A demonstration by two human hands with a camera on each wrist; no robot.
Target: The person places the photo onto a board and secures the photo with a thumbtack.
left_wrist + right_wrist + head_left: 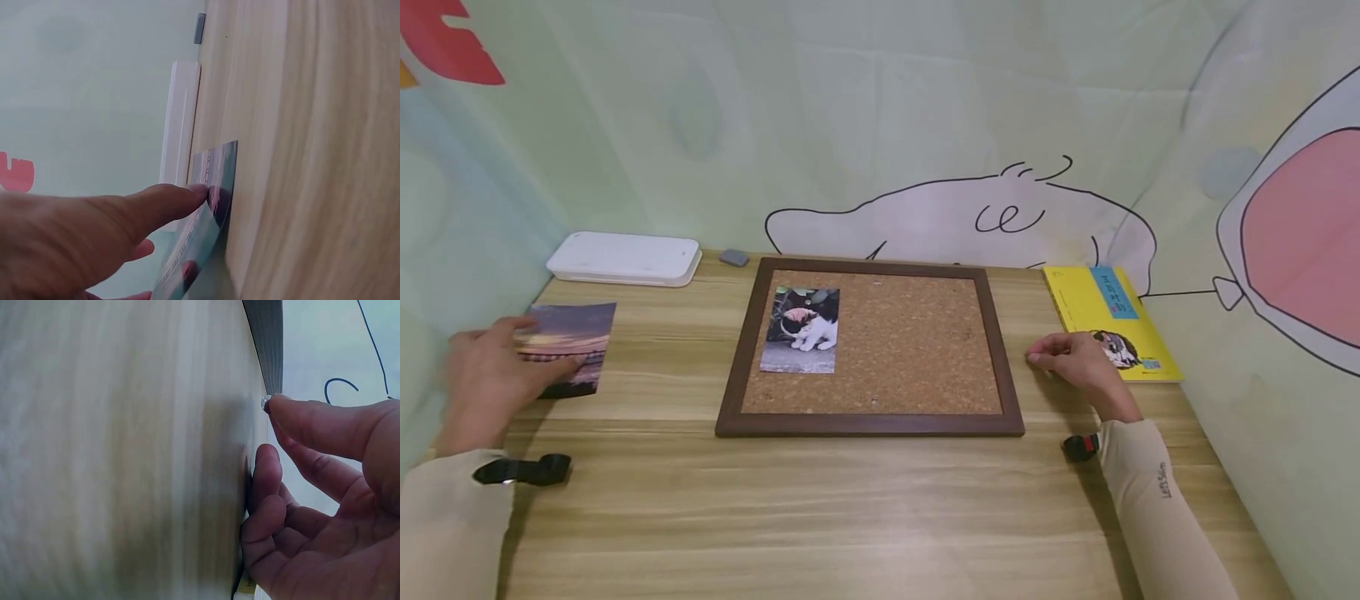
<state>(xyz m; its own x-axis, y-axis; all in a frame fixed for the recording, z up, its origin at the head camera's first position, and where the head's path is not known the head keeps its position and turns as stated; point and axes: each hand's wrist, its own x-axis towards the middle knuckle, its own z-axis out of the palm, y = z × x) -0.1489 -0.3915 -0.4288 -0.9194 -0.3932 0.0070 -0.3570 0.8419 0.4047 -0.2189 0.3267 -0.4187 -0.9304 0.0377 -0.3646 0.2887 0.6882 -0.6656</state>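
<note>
A sunset photo (pixel 576 329) lies at the table's left side, and my left hand (pixel 550 367) pinches its near edge. In the left wrist view the thumb (pixel 187 194) presses on top of the photo (pixel 219 165) and fingers curl under it. A brown-framed cork board (pixel 868 425) lies in the middle of the table. A cat photo (pixel 801 333) sits in its upper left corner. Just right of the frame, my right hand (pixel 1037 357) rests on the wood with its fingers curled. A small clear pin (pixel 265 403) is held at a fingertip (pixel 287 409).
A flat white device (pixel 625 257) and a small grey block (pixel 733 257) lie at the back left. At the back right, behind my right hand, lies a yellow book (pixel 1105 312). Printed cloth walls close in the wooden table (pixel 850 517) on three sides.
</note>
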